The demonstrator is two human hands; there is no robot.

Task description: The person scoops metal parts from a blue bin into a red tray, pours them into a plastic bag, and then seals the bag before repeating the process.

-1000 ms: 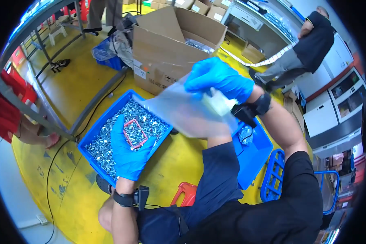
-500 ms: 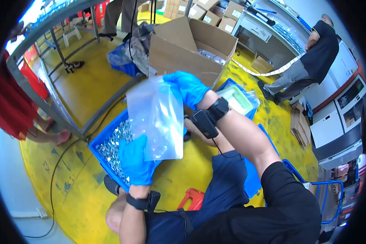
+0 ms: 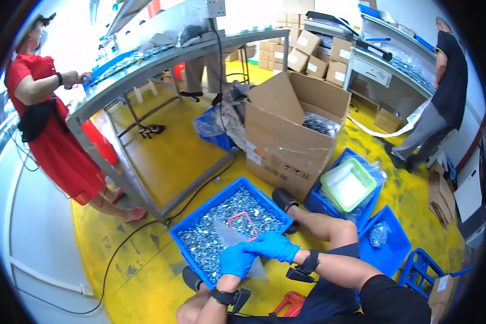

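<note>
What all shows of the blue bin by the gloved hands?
The blue bin is a shallow, open rectangle that looks like plastic, set at an angle on the yellow floor. Small, shiny, metallic-looking pieces spread across its inside. A pink rectangular frame shows over them; whether it rests there is unclear. The left hand, right hand and clear bag partly hide its near right edge; contact with the rim can't be told.

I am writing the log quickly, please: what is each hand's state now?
Left hand: closed, holding the clear plastic bag.
Right hand: at the bag; grip cannot be told.
</note>
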